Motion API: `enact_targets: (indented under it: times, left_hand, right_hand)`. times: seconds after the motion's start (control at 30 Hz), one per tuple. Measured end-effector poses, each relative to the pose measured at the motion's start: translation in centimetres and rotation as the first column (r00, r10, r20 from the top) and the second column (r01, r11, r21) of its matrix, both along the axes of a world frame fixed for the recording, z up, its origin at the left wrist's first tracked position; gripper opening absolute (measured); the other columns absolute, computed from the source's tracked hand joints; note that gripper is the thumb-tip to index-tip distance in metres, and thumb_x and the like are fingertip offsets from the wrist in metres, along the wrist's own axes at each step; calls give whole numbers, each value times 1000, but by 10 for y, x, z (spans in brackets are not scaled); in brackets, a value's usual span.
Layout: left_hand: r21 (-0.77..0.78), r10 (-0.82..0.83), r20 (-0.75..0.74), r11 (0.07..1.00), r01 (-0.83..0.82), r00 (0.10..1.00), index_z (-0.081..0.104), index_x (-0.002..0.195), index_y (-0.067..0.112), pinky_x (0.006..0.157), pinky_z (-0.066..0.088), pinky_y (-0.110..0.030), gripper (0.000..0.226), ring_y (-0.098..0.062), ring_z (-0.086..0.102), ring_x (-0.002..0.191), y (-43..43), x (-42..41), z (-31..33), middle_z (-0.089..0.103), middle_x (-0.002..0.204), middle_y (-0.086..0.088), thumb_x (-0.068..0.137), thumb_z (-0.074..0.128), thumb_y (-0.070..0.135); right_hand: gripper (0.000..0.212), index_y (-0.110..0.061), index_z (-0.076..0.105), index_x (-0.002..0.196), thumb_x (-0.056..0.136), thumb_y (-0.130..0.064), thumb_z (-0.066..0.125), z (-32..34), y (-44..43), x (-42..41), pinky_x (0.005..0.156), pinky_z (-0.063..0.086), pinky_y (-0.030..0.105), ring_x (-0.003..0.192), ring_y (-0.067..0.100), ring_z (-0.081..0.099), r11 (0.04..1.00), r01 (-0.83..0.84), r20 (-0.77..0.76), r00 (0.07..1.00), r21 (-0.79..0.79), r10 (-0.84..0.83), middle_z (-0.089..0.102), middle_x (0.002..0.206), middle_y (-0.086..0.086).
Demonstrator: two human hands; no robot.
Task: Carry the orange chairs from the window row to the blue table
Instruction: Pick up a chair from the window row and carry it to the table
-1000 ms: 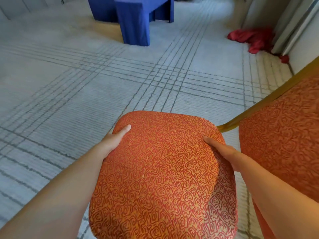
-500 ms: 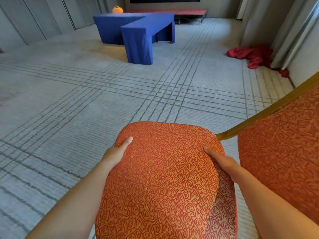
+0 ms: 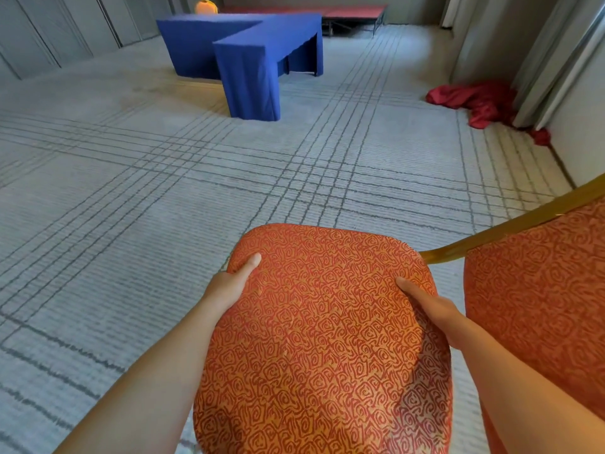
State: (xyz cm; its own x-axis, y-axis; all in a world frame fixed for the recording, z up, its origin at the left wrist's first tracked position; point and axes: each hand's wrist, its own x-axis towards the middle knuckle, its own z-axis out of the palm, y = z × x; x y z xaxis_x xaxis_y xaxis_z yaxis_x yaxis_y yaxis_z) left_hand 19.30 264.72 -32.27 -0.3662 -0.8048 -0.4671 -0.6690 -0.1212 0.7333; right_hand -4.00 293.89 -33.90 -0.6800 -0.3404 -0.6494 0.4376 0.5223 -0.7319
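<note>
Holds chair (image 3: 327, 339) seat between left hand (image 3: 229, 286) and right hand (image 3: 435, 309), fingers (image 3: 250, 263) clamped round both side edges, front edge aimed at desk (image 3: 271, 31) well ahead, slightly left.

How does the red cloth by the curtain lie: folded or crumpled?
Crumpled: the red cloth lies in a loose, rumpled heap on the carpet.

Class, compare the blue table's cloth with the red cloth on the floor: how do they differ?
The blue cloth hangs smooth over the table, down to the carpet; the red cloth lies crumpled in a heap. The blue cloth is mid-room; the red cloth lies against the curtains. Both are plain, single-coloured fabric.
</note>
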Motion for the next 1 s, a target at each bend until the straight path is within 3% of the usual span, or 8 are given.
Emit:
enact_targets:
  times: [0.07,0.17,0.33,0.47,0.57,0.67,0.87,1.0]
  left_hand:
    - [-4,-15,-7,1000,15,1000,62,123,4,96,45,-33,96,-30,60,110,-34,-30,3,63,121,-18,67,54,82]
    - [-20,-36,-43,999,35,998,63,119,3,92,45,-31,87,-30,61,110,-81,-77,11,64,119,-19,72,56,76]
    - [-62,-86,-50,995,83,995,62,121,1,84,39,-28,88,-31,59,111,-145,-157,29,63,120,-19,75,53,76]
    - [-48,-125,-51,991,122,991,63,118,4,84,41,-28,87,-29,60,107,-188,-221,30,64,117,-17,73,54,78]
    - [-10,-133,-23,991,133,991,63,119,5,87,44,-30,93,-30,61,106,-212,-277,14,64,116,-17,69,52,82]
    - [-30,-124,21,992,125,992,63,118,5,96,46,-35,104,-31,61,108,-244,-347,4,64,117,-18,62,46,90]
    - [22,-106,44,994,106,993,62,123,10,100,45,-43,133,-31,60,108,-306,-475,8,64,119,-15,33,39,105]
    - [-11,-76,26,997,76,997,59,125,3,95,43,-33,108,-32,58,114,-345,-541,15,61,125,-19,62,47,90]
  right_hand:
    - [112,-9,66,120,29,-72,82,2,-28,-23,86,51,36,93,27,69,1000,18,-9,1000,-17,-18,73,104,11]
    - [107,-10,66,123,38,-71,85,9,-68,-59,89,51,37,94,27,68,999,34,-17,999,-34,-34,72,105,10]
    - [107,-13,69,117,31,-76,82,26,-123,-130,99,51,43,96,28,69,996,74,-45,996,-42,-76,74,105,9]
    - [103,-14,70,114,31,-75,81,26,-155,-181,96,52,41,94,27,70,995,88,-38,995,-37,-89,75,101,8]
    - [101,-15,69,113,34,-77,82,19,-184,-233,100,50,42,98,27,69,996,92,-49,994,-16,-93,74,107,9]
    - [92,-17,66,122,52,-74,80,16,-220,-304,105,46,44,106,28,65,996,92,-81,993,17,-90,69,119,10]
    - [113,-19,69,121,32,-87,77,17,-280,-450,103,49,44,101,27,68,996,68,-75,995,64,-63,73,110,7]
    - [116,-22,66,125,31,-87,79,6,-327,-528,105,47,47,105,29,67,996,42,-23,999,78,-40,72,113,7]
